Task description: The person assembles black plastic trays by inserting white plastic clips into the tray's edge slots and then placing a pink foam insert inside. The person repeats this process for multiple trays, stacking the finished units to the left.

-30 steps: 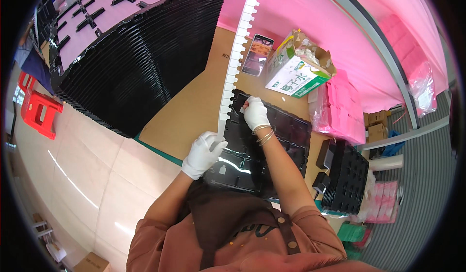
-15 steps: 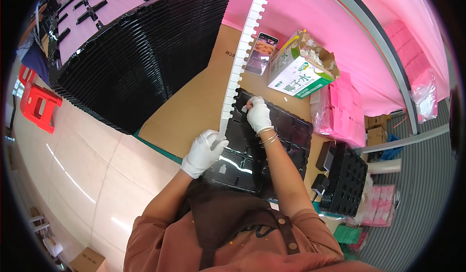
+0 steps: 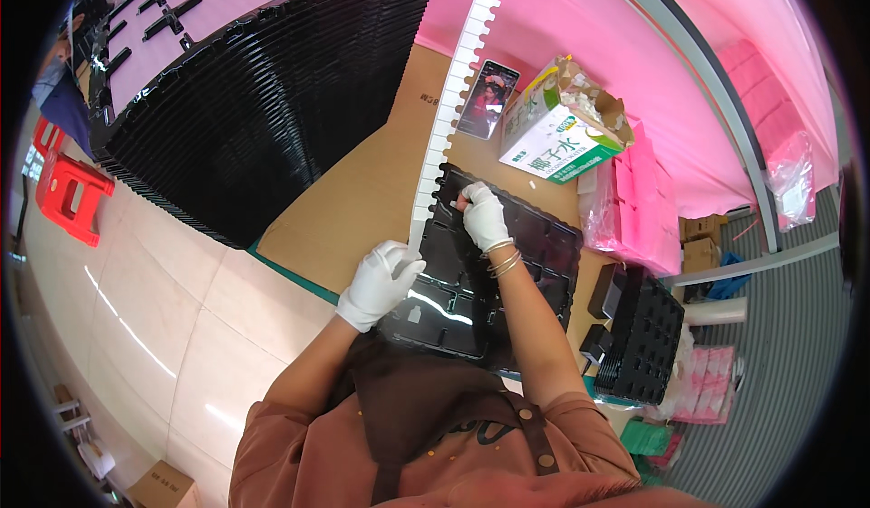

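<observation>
My left hand (image 3: 376,286), in a white glove, pinches the lower end of a long white strip with a notched edge (image 3: 446,116). The strip runs up and away to the top of the view. Below it lies a shiny black plastic tray (image 3: 535,236) with molded compartments. Over the tray's far left part, my right hand (image 3: 485,218) is closed, gloved in white with bare fingertips. A small whitish piece (image 3: 454,204) shows beside those fingertips; whether they grip it is hidden. Nearer me, a pale bottle-shaped sticker (image 3: 415,314) sits on the tray.
A tall stack of black trays (image 3: 272,100) rises at the left on a cardboard-covered table (image 3: 335,209). Behind the tray are a phone (image 3: 489,100) and an open carton (image 3: 553,136). Pink packs (image 3: 634,204) and smaller black trays (image 3: 642,336) stand right; a red stool (image 3: 71,198) is at far left.
My right hand has shifted very slightly right and toward me, still closed. My left hand keeps its pinch on the strip. The phone's screen shows a different picture.
</observation>
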Tool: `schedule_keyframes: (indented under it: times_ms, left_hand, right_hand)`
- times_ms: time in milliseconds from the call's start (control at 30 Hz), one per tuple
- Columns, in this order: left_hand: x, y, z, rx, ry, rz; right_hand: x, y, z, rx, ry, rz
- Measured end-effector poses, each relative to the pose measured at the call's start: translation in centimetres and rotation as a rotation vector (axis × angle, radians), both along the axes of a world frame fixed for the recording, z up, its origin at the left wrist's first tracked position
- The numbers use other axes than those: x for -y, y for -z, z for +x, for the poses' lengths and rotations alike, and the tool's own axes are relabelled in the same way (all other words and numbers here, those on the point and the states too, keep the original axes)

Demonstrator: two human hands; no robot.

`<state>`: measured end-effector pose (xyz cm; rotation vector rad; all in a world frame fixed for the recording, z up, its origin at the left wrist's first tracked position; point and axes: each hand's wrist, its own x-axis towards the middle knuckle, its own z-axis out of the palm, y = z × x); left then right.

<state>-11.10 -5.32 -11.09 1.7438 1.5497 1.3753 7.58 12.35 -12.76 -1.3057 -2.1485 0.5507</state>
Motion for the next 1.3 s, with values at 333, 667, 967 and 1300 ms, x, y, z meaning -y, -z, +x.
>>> schedule_keyframes:
  times_ms: [333, 667, 967, 1300]
  left_hand:
    - [0.0, -0.5, 0.1, 0.065, 0.034, -0.061]
    - [0.0, -0.4, 0.1, 0.052, 0.009, -0.042]
    - [0.1, -0.2, -0.1, 0.027, 0.004, -0.06]
    - [-0.1, 0.5, 0.0, 0.029, 0.004, -0.042]
  right_hand:
    - [-1.1, -7.1, 1.1, -0.381, 0.201, -0.393]
    - [-12.6, -19.4, 13.2, 0.292, 0.471, 0.554]
    - [-8.1, -3.6, 12.1, 0.371, 0.407, -0.069]
    - [-7.4, -10.9, 8.7, -0.062, 0.414, 0.508]
